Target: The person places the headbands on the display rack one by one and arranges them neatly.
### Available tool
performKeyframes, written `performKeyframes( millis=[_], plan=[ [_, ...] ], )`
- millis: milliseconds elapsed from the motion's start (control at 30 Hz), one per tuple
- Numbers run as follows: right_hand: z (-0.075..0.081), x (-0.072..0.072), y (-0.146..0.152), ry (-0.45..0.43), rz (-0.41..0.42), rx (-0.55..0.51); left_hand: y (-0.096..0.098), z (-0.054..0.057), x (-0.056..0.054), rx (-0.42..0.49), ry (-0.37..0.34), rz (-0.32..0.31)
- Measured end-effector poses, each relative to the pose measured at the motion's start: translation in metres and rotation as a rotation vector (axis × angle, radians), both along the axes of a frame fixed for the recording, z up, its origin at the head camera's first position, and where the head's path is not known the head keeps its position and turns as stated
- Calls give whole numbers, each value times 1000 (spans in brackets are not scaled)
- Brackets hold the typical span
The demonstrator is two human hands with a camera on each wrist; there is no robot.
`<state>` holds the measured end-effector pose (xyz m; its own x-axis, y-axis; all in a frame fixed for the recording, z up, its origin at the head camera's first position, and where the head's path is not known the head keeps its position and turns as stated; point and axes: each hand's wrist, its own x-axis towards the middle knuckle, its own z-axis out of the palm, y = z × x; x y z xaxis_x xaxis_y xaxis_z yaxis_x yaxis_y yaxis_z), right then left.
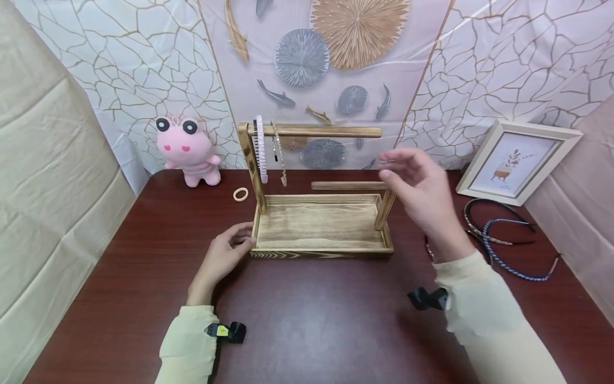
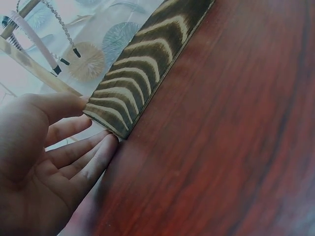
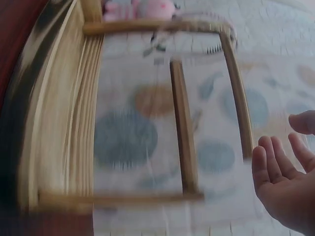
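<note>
A wooden stand point(image 1: 322, 253) with a shallow tray base, two posts and two horizontal bars sits on the table. My left hand point(image 1: 223, 258) touches the left end of its tray with fairly straight fingers, at the corner also seen in the left wrist view. My right hand point(image 1: 422, 192) is raised by the free end of the upper bar point(image 1: 331, 131), fingers relaxed and holding nothing. On that bar, near the left post, hang a pale toothed headband point(image 1: 261, 152) and a thin beaded headband point(image 1: 280, 154). No headband hangs on the lower bar point(image 1: 349, 185).
Several headbands, one a blue braided headband point(image 1: 503, 261), lie on the table at right. Behind them leans a framed picture point(image 1: 515, 160). A pink plush toy point(image 1: 188, 149) stands at the back left, and a small pale ring point(image 1: 241, 194) lies by the stand.
</note>
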<state>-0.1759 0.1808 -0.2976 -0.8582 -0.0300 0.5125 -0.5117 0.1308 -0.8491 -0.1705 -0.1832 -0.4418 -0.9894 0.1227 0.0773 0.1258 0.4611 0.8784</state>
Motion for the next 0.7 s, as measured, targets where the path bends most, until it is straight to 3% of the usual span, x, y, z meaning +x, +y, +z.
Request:
performKeyframes(
  millis=[233, 433, 533, 700],
  plan=[
    [-13, 20, 66, -21, 8, -158, -8, -11, -4, -5, -15, 10],
    [-35, 38, 123, -148, -119, -138, -9, -15, -3, -3, -13, 10],
    [-47, 45, 151, -229, -186, -69, -8, -14, -4, 15, -6, 6],
    [-68, 55, 193, -311, -351, 289, -6, -12, -5, 20, -2, 3]
  ],
)
